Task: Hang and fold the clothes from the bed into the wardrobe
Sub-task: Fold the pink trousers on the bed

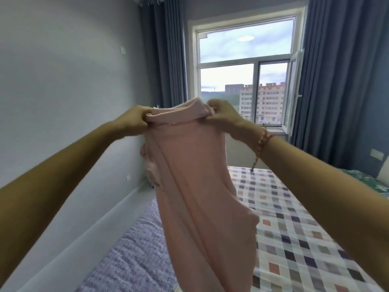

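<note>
You are holding a pale pink soft garment up in the middle of the frame. Its top band is folded over and stretched between your two fists, and the rest hangs down past the bottom edge. Your left hand, left of centre, has its fingers curled tight round the top left corner of the fabric. Your right hand grasps the top right corner the same way, and a red and gold corded bracelet sits on its wrist. Behind and below the garment is the bed, with a checked sheet of many colours at lower right. A purple-blue quilt with a wave pattern covers it at lower left. A white-framed window stands at upper centre between long blue-grey curtains.
</note>
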Tool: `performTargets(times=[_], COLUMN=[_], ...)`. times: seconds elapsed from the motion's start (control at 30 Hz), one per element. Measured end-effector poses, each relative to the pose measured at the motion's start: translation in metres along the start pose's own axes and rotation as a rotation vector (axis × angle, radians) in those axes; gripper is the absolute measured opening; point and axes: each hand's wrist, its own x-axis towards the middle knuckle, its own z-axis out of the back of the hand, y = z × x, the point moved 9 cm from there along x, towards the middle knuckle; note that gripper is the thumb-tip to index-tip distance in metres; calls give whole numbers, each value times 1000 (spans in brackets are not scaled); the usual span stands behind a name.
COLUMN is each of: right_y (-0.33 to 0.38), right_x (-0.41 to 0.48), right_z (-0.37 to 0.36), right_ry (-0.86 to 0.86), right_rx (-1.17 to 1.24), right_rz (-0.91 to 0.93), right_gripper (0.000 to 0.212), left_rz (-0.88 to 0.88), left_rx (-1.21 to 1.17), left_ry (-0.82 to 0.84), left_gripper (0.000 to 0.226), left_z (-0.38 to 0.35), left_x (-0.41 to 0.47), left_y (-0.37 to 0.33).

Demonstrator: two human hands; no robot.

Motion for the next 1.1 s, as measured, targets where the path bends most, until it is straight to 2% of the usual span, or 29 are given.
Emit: performTargets(times=[0.07, 0.13, 0.2, 0.23, 0.3, 0.37, 0.43, 0.5, 0.57, 0.67, 0.73, 0.83, 0.93, 1.03, 1.1], right_y=[25, 38, 42, 43, 45, 47, 49, 46, 41, 30, 28, 34, 45, 61, 59], right_x=[26, 46, 58, 62, 68, 72, 75, 77, 79, 76, 68, 56, 50, 66, 86], right_z=[3, 7, 0, -5, -6, -9, -22, -32, -43, -68, -84, -101, -108, -115, -125], right_ry=[-85, -181, -147, -112, -154, -215, -181, -186, -171, -47, 47, 174, 246, 272, 262], right_rx=[8, 57, 80, 84, 91, 82, 87, 128, 141, 173, 222, 268, 331, 410, 398], right_rz=[43, 83, 87, 85, 90, 100, 102, 88, 60, 11, 23, 60, 83, 116, 130], right_gripper=[27, 14, 7, 3, 16, 17, 17, 12, 17, 23, 19, 12, 21, 11, 16], left_rz=[52, 103, 137, 163, 178, 154, 137, 128, 150, 205, 246, 325, 364, 345, 353], left_rx=[-4, -179, -364, -371, -303, -247, -126, -84, -78, -154, -190, -198, -310, -463, -547], left_ry=[-91, -176, -184, -175, -214, -302, -336, -329, -316, -243, -204, -30, 138, 88, 13], left_gripper=[52, 37, 25, 20, 15, 30, 40, 44, 42, 28, 37, 39, 48, 64, 63], left_z=[33, 59, 67, 68, 75, 88, 98, 105, 109, 107, 107, 104, 101, 113, 118], left_x=[12, 19, 20, 18, 14, 8, 0, -6, -16, -30, -45, -66, -79, -71, -59], left_y=[6, 12, 17, 22, 31, 34, 36, 41, 49, 64, 71, 79, 80, 89, 107])
